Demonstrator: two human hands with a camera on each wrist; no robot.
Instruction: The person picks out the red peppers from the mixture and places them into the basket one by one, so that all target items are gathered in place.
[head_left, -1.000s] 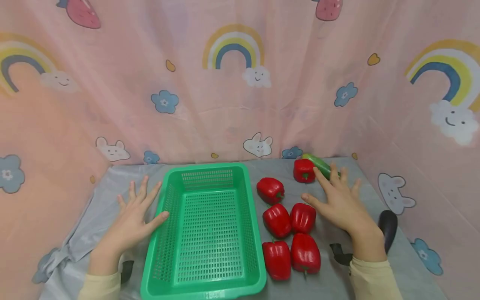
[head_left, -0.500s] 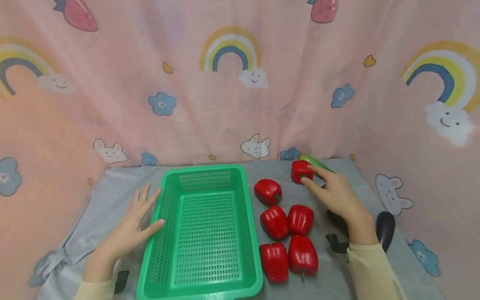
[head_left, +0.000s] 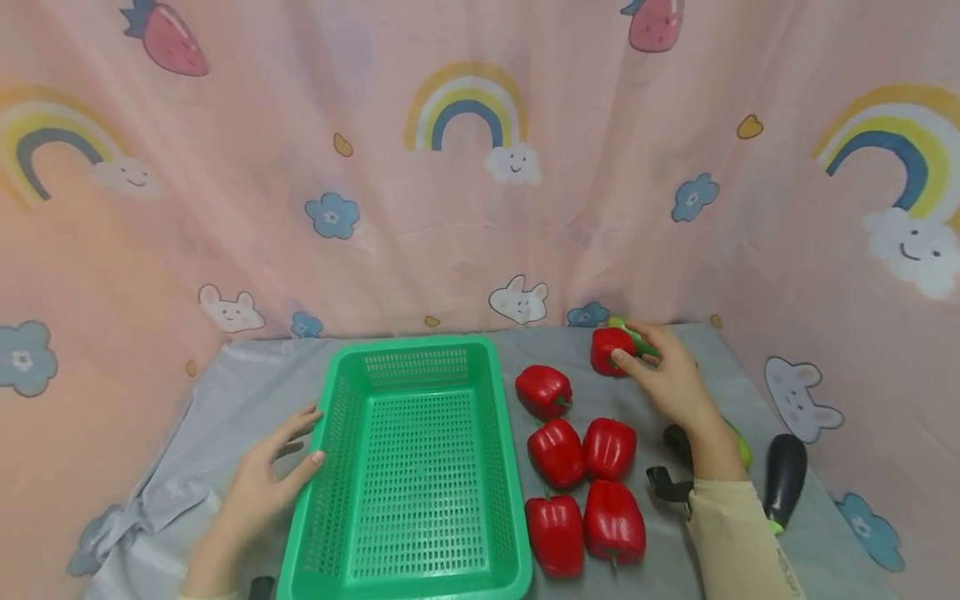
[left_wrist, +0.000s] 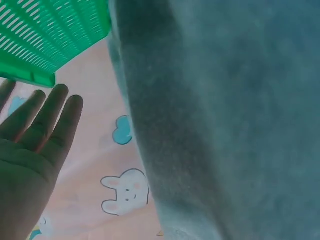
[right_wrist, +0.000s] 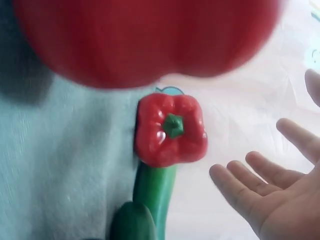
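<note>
My right hand (head_left: 667, 375) is beside the farthest red bell pepper (head_left: 611, 351), its thumb tip over the pepper's right side in the head view. In the right wrist view the fingers are spread and relaxed, apart from the same pepper (right_wrist: 172, 130) with its green stem. A cucumber (right_wrist: 156, 195) lies against that pepper, partly behind the hand in the head view. My left hand (head_left: 262, 475) is at the left rim of a green plastic basket (head_left: 491, 400), with nothing in its grip. Its fingers look straight near the basket's rim (left_wrist: 30, 75) in the left wrist view.
Several more red bell peppers (head_left: 555, 454) lie right of the basket. An eggplant (head_left: 786, 475) is at the far right, and a green-tipped vegetable (head_left: 742, 446) is partly hidden by my right forearm. A pink patterned cloth (head_left: 465, 233) hangs behind the grey-covered table (head_left: 262, 367).
My right hand has moved left and come closer to the farthest bell pepper, its fingers drawing in. My left hand has dropped lower along the basket's left rim, fingers less spread.
</note>
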